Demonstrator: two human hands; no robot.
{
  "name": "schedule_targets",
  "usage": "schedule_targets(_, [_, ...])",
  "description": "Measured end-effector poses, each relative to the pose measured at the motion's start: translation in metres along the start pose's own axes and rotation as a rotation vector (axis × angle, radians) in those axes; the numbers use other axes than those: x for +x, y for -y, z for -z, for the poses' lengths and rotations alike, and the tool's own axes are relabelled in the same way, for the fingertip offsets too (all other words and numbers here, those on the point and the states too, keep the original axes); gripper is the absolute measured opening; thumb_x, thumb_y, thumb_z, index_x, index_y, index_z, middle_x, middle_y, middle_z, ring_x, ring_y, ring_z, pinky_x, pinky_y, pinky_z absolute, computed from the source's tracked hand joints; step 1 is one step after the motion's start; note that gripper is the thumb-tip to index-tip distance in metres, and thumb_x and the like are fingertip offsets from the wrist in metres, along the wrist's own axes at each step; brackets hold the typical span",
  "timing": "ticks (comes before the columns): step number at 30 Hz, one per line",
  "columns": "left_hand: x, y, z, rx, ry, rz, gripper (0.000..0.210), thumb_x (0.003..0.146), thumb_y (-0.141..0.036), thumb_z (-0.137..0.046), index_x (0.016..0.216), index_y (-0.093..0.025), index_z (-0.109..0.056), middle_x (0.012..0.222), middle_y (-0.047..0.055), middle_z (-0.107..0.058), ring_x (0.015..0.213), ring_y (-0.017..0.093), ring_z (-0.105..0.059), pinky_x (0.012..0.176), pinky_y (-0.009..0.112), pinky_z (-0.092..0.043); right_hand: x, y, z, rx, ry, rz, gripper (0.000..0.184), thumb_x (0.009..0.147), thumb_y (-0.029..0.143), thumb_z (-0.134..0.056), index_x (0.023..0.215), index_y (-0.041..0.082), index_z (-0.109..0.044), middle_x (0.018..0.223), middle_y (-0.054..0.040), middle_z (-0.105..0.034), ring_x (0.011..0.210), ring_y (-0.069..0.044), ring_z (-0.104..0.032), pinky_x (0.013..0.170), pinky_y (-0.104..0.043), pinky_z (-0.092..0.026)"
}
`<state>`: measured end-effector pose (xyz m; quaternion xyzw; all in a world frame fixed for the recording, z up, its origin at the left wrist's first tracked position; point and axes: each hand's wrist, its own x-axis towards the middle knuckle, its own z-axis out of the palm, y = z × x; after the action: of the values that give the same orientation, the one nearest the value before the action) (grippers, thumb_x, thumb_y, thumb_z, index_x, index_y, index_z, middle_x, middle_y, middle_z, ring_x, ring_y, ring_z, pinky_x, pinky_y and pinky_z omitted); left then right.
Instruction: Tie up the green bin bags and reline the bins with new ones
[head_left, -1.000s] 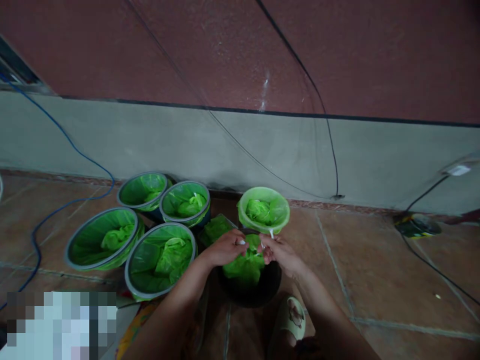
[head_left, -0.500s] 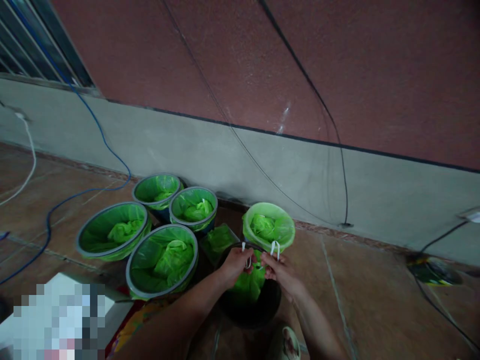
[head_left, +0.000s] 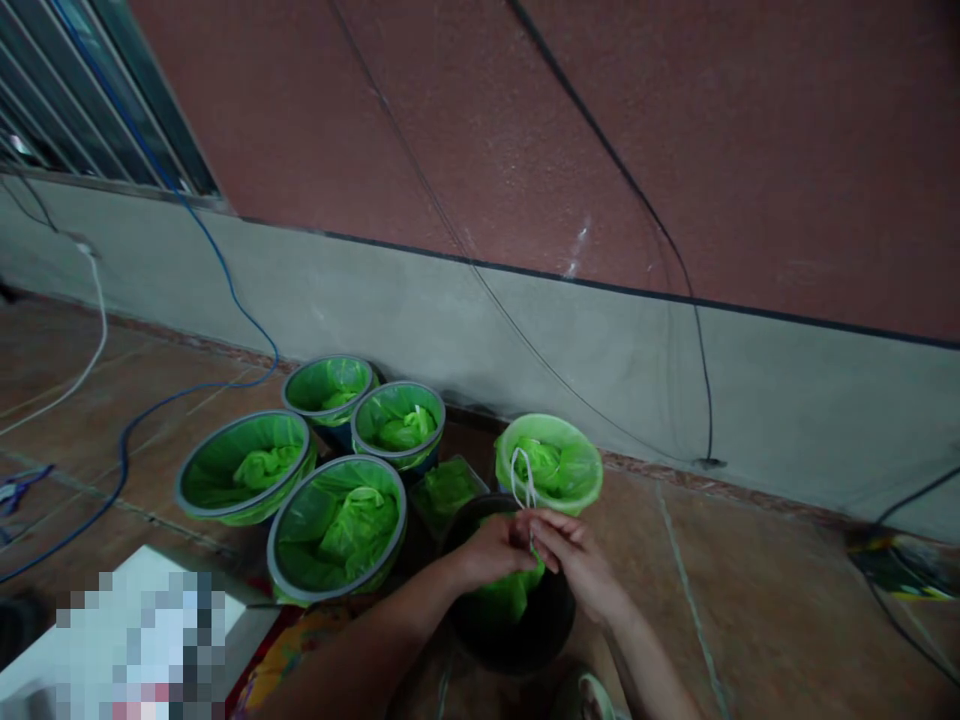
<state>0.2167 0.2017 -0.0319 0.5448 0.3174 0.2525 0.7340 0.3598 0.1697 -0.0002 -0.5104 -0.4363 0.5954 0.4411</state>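
Over a black bin (head_left: pixel 551 625), my left hand (head_left: pixel 495 552) and my right hand (head_left: pixel 574 555) meet with fingers closed on a green plastic bag (head_left: pixel 502 600). White drawstring loops (head_left: pixel 523 475) of the bag stick up above my fingers. The lower part of the bag hangs down inside the bin. My fingertips overlap, so the exact grip of each is partly hidden. Just behind stands a pale bin (head_left: pixel 585 465) lined with green plastic, a bunched green bag inside it.
Left of the black bin stand several grey-rimmed bins (head_left: pixel 274 540) with green liners. Between them sits a small square bin (head_left: pixel 450 490) with green plastic. A white box (head_left: pixel 82 640) lies at lower left. A blue cable (head_left: pixel 124 450) crosses the tiled floor; a wall (head_left: pixel 637 350) runs behind.
My hands have come together from slightly apart. The two separate white loops now stand side by side above my fingers. The whole view has shifted a little.
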Motion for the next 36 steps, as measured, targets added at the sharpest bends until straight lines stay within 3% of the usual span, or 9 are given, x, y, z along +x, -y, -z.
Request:
schedule_targets(5, [0.001, 0.004, -0.003, 0.254, 0.013, -0.073, 0.021, 0.083, -0.025, -0.053, 0.075, -0.013, -0.068, 0.074, 0.002, -0.067, 0.068, 0.011, -0.056, 0.069, 0.022, -0.043, 0.002, -0.004, 0.003, -0.071, 0.005, -0.042, 0.050, 0.074, 0.056, -0.069, 0.105, 0.016, -0.071, 0.052, 0.0055, -0.048, 0.046, -0.006, -0.035, 0.047, -0.022, -0.024])
schedule_targets(16, [-0.009, -0.007, -0.004, 0.513, 0.054, -0.205, 0.022, 0.084, -0.015, -0.044, 0.077, -0.015, -0.065, 0.086, 0.005, -0.070, 0.082, 0.014, -0.064, 0.081, 0.026, -0.049, -0.006, 0.007, -0.005, 0.010, 0.144, 0.057, 0.041, 0.084, 0.044, -0.064, 0.114, 0.016, -0.070, 0.053, 0.0037, -0.051, 0.048, -0.007, -0.039, 0.048, -0.022, -0.024])
schedule_targets(18, [-0.009, -0.007, -0.004, 0.502, 0.055, -0.208, 0.024, 0.088, -0.020, -0.042, 0.079, -0.015, -0.064, 0.086, 0.006, -0.070, 0.082, 0.015, -0.064, 0.080, 0.027, -0.049, -0.008, 0.010, -0.006, 0.049, 0.147, 0.064, 0.039, 0.084, 0.041, -0.064, 0.115, 0.018, -0.070, 0.066, -0.0001, -0.062, 0.051, -0.007, -0.042, 0.048, -0.022, -0.027])
schedule_targets(20, [-0.009, -0.007, -0.004, 0.501, 0.041, -0.215, 0.029, 0.091, -0.025, -0.038, 0.078, -0.016, -0.062, 0.084, 0.007, -0.069, 0.081, 0.016, -0.063, 0.079, 0.028, -0.049, -0.010, 0.013, -0.005, 0.105, 0.150, 0.072, 0.040, 0.084, 0.038, -0.064, 0.120, 0.022, -0.066, 0.095, -0.0052, -0.069, 0.056, -0.006, -0.046, 0.051, -0.023, -0.031])
schedule_targets(23, [-0.009, -0.007, -0.003, 0.524, 0.019, -0.231, 0.031, 0.094, -0.029, -0.035, 0.079, -0.017, -0.060, 0.085, 0.007, -0.067, 0.082, 0.017, -0.061, 0.081, 0.028, -0.046, -0.007, 0.014, -0.002, 0.149, 0.088, 0.076, 0.051, 0.082, 0.035, -0.064, 0.132, 0.028, -0.055, 0.128, -0.0077, -0.060, 0.062, -0.007, -0.052, 0.052, -0.023, -0.035])
schedule_targets(26, [-0.008, -0.006, -0.002, 0.554, -0.029, -0.185, 0.028, 0.094, -0.031, -0.036, 0.082, -0.018, -0.058, 0.080, 0.004, -0.063, 0.077, 0.016, -0.057, 0.075, 0.026, -0.044, 0.001, 0.004, 0.003, 0.032, -0.106, 0.054, 0.055, 0.078, 0.033, -0.063, 0.131, 0.025, -0.053, 0.122, -0.0091, -0.063, 0.054, -0.007, -0.050, 0.047, -0.023, -0.033])
schedule_targets(28, [-0.007, -0.006, -0.001, 0.567, -0.071, -0.150, 0.029, 0.094, -0.031, -0.036, 0.080, -0.019, -0.057, 0.075, 0.002, -0.059, 0.071, 0.014, -0.053, 0.070, 0.025, -0.042, 0.007, -0.007, 0.007, -0.067, -0.144, 0.031, 0.051, 0.074, 0.028, -0.060, 0.124, 0.021, -0.056, 0.111, -0.0083, -0.067, 0.050, -0.007, -0.049, 0.046, -0.024, -0.034])
schedule_targets(32, [-0.007, -0.009, -0.001, 0.537, -0.028, -0.166, 0.031, 0.095, -0.031, -0.033, 0.076, -0.018, -0.054, 0.074, 0.002, -0.057, 0.068, 0.013, -0.050, 0.068, 0.024, -0.039, 0.008, -0.027, 0.011, -0.248, -0.001, 0.054, 0.036, 0.073, 0.021, -0.050, 0.105, 0.018, -0.066, 0.079, -0.0021, -0.067, 0.056, -0.012, -0.052, 0.056, -0.026, -0.042])
schedule_targets(36, [-0.007, -0.011, 0.001, 0.573, -0.072, -0.147, 0.030, 0.096, -0.033, -0.033, 0.080, -0.018, -0.054, 0.070, 0.000, -0.053, 0.064, 0.013, -0.047, 0.066, 0.024, -0.037, 0.004, -0.030, 0.014, -0.355, 0.081, 0.066, 0.040, 0.069, 0.014, -0.047, 0.103, 0.020, -0.068, 0.079, -0.0002, -0.065, 0.065, -0.013, -0.055, 0.064, -0.026, -0.045])
